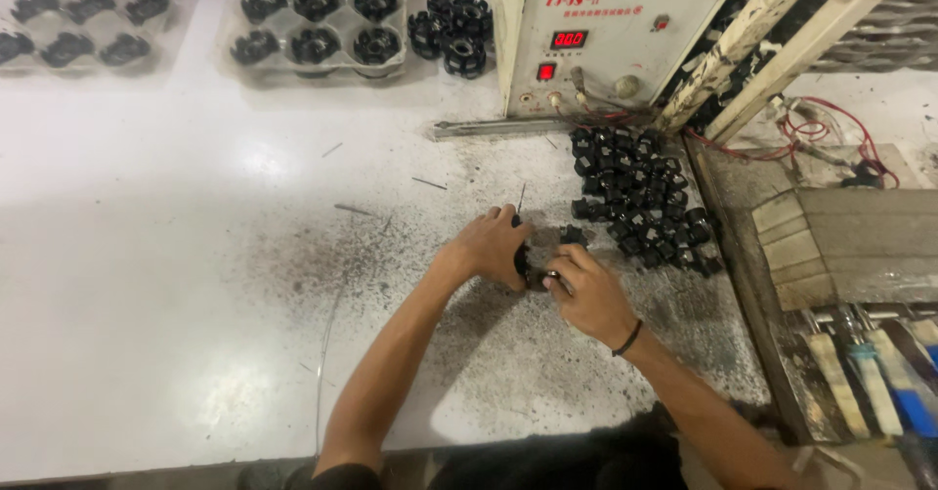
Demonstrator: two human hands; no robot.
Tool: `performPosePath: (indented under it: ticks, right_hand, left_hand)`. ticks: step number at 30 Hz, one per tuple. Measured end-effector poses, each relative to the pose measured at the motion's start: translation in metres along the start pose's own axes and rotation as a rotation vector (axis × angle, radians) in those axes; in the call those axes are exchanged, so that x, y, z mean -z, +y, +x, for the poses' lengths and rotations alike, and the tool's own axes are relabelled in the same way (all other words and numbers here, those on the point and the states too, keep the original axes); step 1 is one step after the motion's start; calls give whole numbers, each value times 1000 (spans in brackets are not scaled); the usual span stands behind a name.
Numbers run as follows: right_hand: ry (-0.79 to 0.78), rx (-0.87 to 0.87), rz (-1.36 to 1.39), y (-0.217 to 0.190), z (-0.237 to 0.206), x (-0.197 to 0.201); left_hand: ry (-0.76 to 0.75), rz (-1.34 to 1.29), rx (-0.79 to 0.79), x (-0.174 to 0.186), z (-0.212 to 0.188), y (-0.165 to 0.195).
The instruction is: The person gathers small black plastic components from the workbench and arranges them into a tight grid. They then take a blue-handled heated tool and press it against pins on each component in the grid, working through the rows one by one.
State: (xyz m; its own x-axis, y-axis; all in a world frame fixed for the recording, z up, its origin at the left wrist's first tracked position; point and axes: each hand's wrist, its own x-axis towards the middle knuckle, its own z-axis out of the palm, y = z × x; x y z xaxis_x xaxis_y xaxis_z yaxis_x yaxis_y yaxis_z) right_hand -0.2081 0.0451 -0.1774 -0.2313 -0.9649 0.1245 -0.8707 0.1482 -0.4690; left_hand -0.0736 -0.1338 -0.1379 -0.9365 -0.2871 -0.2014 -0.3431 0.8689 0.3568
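My left hand (491, 246) and my right hand (586, 295) meet over the white worktable (176, 285), both closed around a small black plastic part (532, 260) held between them. A thin metal piece glints at my right fingertips; what it is cannot be told. Just beyond my hands, a heap of several similar black parts (640, 202) lies on the table. My right wrist wears a dark band.
A cream machine (596, 31) with a red digital display stands at the back. Clear trays (318, 21) hold black ring-shaped parts, with loose ones (454, 26) beside them. Red wires (831, 128), wooden slats and tools (870, 373) crowd the right side.
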Motion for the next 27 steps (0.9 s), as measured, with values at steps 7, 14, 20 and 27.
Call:
performPosePath:
  ticks: [7,14,20,27]
  right_hand:
    - [226,291,-176,-13,-34,13]
    - [-28,62,19,-27,-43,12]
    - [322,166,-30,-56,-36,-15]
    - [469,228,-378,-11,12,10]
  left_hand:
    - [-109,-61,63,8,-2,4]
    - [-85,-23,44,10,-2,0]
    - [-58,-77,9,3,-3,-9]
    - [-27,-48,-6,1,-3,-9]
